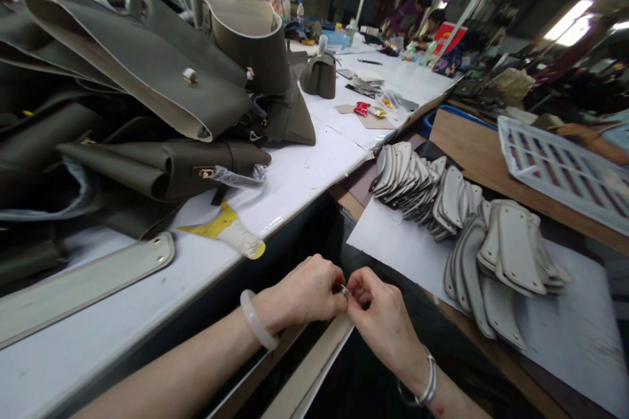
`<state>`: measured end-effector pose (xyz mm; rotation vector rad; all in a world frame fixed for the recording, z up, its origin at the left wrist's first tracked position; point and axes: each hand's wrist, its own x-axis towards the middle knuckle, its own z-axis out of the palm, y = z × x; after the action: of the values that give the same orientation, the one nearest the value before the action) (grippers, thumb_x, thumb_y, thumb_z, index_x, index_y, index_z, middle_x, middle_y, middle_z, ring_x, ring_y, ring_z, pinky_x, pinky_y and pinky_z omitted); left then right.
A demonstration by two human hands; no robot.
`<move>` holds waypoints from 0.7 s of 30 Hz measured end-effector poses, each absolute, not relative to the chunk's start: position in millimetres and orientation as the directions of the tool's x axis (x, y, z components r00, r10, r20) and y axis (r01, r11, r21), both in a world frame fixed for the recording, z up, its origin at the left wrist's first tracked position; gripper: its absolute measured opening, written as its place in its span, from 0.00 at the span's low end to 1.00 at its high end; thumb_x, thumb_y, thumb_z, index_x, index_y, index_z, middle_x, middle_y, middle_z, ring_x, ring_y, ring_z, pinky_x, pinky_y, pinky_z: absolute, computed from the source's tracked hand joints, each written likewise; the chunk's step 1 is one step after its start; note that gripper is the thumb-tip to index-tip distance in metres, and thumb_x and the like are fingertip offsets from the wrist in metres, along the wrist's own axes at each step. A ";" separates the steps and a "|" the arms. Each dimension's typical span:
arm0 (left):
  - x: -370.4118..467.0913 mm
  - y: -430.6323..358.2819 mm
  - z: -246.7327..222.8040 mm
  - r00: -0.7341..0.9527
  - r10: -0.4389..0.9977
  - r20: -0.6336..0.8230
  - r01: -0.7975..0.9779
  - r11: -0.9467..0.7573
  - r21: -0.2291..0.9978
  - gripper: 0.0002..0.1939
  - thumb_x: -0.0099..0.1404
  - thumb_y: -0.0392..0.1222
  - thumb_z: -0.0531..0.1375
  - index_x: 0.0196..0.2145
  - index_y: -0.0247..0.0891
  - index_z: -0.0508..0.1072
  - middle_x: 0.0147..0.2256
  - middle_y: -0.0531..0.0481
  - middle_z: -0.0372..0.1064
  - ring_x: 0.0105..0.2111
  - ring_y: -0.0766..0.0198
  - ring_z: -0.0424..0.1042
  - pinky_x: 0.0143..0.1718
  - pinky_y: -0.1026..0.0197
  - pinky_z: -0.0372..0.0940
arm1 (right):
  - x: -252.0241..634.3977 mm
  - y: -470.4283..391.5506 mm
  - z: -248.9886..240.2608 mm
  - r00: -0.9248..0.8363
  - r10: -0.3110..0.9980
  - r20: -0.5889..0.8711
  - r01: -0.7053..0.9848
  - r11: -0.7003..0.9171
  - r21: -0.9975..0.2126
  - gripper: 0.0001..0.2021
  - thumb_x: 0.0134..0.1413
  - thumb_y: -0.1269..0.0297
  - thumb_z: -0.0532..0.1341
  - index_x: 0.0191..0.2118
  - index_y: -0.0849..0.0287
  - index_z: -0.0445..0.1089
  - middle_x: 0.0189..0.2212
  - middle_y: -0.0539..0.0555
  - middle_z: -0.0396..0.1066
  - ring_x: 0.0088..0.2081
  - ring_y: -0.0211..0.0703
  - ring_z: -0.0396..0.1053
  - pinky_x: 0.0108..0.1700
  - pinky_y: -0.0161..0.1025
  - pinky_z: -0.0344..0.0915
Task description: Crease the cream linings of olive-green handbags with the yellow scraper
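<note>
My left hand point(307, 289) and my right hand point(381, 311) meet low in the middle of the head view, fingers closed in a pinch. A tiny whitish, shiny piece point(344, 290) shows between their fingertips; its kind is too small to make out. Just below the hands runs a long beige strip point(314, 366) with a pale edge, its upper end hidden by my fingers. To the left, a long pale strap point(88, 285) with rivets at its rounded end lies on the white table point(295, 186). Stacked pale strap pieces point(518, 249) with small holes lie on the right.
Dark olive bags point(142, 72) are heaped on the left of the table. A yellow and white scrap point(226, 229) lies by its edge. A white slatted tray point(565, 170) sits on a board at the right, near another person's arm point(597, 141). Other people sit farther back.
</note>
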<state>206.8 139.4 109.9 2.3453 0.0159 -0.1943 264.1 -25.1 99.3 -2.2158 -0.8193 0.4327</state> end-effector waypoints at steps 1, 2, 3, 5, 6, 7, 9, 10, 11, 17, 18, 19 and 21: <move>206.1 140.0 111.3 0.989 -0.058 -0.139 0.056 -0.715 0.697 0.08 0.53 0.38 0.58 0.27 0.36 0.77 0.21 0.47 0.73 0.20 0.64 0.68 0.22 0.64 0.55 | 264.1 -25.5 98.7 0.745 0.665 -0.058 0.421 -0.535 -0.732 0.08 0.49 0.77 0.58 0.30 0.55 0.65 0.24 0.46 0.68 0.26 0.38 0.67 0.29 0.35 0.61; 205.6 140.7 113.2 0.989 -0.070 -0.133 0.040 -0.731 0.681 0.08 0.54 0.39 0.58 0.28 0.36 0.77 0.22 0.47 0.74 0.22 0.62 0.70 0.23 0.63 0.57 | 264.3 -25.7 98.2 0.749 0.660 -0.057 0.413 -0.532 -0.739 0.07 0.49 0.76 0.58 0.30 0.55 0.64 0.24 0.46 0.68 0.25 0.38 0.67 0.29 0.35 0.61; 205.3 141.3 115.4 0.988 -0.081 -0.129 0.023 -0.754 0.656 0.09 0.55 0.39 0.58 0.28 0.36 0.78 0.24 0.45 0.75 0.24 0.60 0.73 0.24 0.63 0.58 | 264.6 -25.8 97.9 0.755 0.654 -0.057 0.401 -0.528 -0.749 0.07 0.49 0.76 0.58 0.30 0.55 0.64 0.24 0.45 0.67 0.25 0.38 0.67 0.29 0.35 0.61; 205.7 142.0 120.1 0.986 -0.102 -0.131 -0.005 -0.807 0.591 0.09 0.56 0.39 0.58 0.29 0.35 0.78 0.26 0.42 0.77 0.28 0.54 0.76 0.27 0.61 0.60 | 265.5 -25.7 97.8 0.764 0.643 -0.059 0.374 -0.515 -0.771 0.06 0.49 0.75 0.58 0.30 0.55 0.63 0.23 0.45 0.67 0.25 0.38 0.67 0.28 0.35 0.60; 206.4 142.1 122.2 0.984 -0.112 -0.139 -0.014 -0.826 0.564 0.09 0.56 0.39 0.57 0.29 0.35 0.78 0.27 0.42 0.77 0.29 0.52 0.77 0.28 0.60 0.61 | 266.2 -25.5 98.0 0.765 0.641 -0.062 0.363 -0.510 -0.780 0.06 0.49 0.74 0.58 0.30 0.55 0.63 0.23 0.45 0.67 0.25 0.38 0.67 0.28 0.35 0.60; 207.1 142.0 123.8 0.982 -0.119 -0.148 -0.019 -0.837 0.547 0.09 0.57 0.39 0.57 0.28 0.35 0.78 0.27 0.41 0.77 0.30 0.51 0.77 0.28 0.59 0.62 | 266.9 -25.4 98.3 0.766 0.639 -0.069 0.353 -0.508 -0.786 0.06 0.49 0.74 0.58 0.29 0.55 0.63 0.22 0.45 0.66 0.24 0.37 0.66 0.28 0.35 0.60; 208.6 141.2 125.8 0.979 -0.128 -0.159 -0.023 -0.843 0.537 0.09 0.58 0.39 0.57 0.28 0.36 0.78 0.27 0.42 0.77 0.30 0.51 0.77 0.28 0.59 0.62 | 268.4 -25.4 98.8 0.765 0.638 -0.084 0.338 -0.510 -0.791 0.06 0.48 0.74 0.58 0.29 0.55 0.63 0.22 0.45 0.66 0.24 0.37 0.65 0.27 0.34 0.59; 209.0 140.4 126.2 0.979 -0.129 -0.158 -0.026 -0.846 0.532 0.09 0.58 0.39 0.57 0.28 0.36 0.78 0.27 0.42 0.77 0.30 0.51 0.77 0.28 0.59 0.63 | 269.1 -25.4 98.8 0.765 0.638 -0.091 0.333 -0.512 -0.792 0.06 0.47 0.74 0.58 0.28 0.55 0.63 0.22 0.45 0.66 0.24 0.37 0.65 0.27 0.34 0.59; 208.9 139.4 126.2 0.980 -0.129 -0.154 -0.029 -0.852 0.523 0.09 0.58 0.39 0.57 0.29 0.36 0.78 0.27 0.42 0.77 0.30 0.50 0.78 0.28 0.59 0.63 | 269.7 -25.5 98.6 0.765 0.637 -0.097 0.328 -0.514 -0.792 0.06 0.47 0.74 0.58 0.28 0.55 0.63 0.22 0.45 0.66 0.24 0.37 0.65 0.27 0.34 0.58; 203.7 129.0 122.7 0.988 -0.097 -0.117 -0.034 -0.893 0.449 0.10 0.58 0.37 0.55 0.27 0.36 0.76 0.26 0.42 0.76 0.28 0.49 0.77 0.26 0.58 0.62 | 270.9 -25.0 95.4 0.760 0.641 -0.102 0.323 -0.509 -0.798 0.06 0.47 0.73 0.58 0.28 0.55 0.61 0.23 0.45 0.66 0.23 0.36 0.63 0.25 0.34 0.57; 203.1 127.7 121.7 0.991 -0.089 -0.104 -0.033 -0.893 0.449 0.10 0.58 0.37 0.55 0.26 0.36 0.75 0.26 0.42 0.76 0.28 0.49 0.77 0.26 0.58 0.62 | 270.9 -24.8 95.2 0.759 0.643 -0.102 0.323 -0.508 -0.798 0.06 0.48 0.72 0.58 0.28 0.55 0.60 0.23 0.45 0.66 0.23 0.36 0.62 0.25 0.34 0.56; 202.6 126.7 120.5 0.992 -0.083 -0.094 -0.032 -0.891 0.452 0.10 0.58 0.37 0.54 0.26 0.37 0.75 0.26 0.43 0.76 0.27 0.50 0.77 0.26 0.58 0.62 | 271.0 -24.5 95.2 0.759 0.644 -0.100 0.323 -0.505 -0.800 0.06 0.48 0.72 0.58 0.28 0.55 0.60 0.23 0.45 0.66 0.23 0.36 0.62 0.25 0.34 0.56; 202.5 125.9 118.3 0.993 -0.079 -0.083 -0.032 -0.887 0.460 0.09 0.58 0.37 0.54 0.27 0.37 0.75 0.26 0.43 0.75 0.27 0.50 0.77 0.26 0.58 0.62 | 271.1 -23.9 95.7 0.758 0.646 -0.093 0.325 -0.498 -0.804 0.06 0.48 0.72 0.58 0.28 0.55 0.59 0.23 0.45 0.66 0.23 0.35 0.61 0.25 0.34 0.56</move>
<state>202.5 125.9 118.3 2.6607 -0.0789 -0.1369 271.1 -23.9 95.7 -2.1227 -0.7255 0.4923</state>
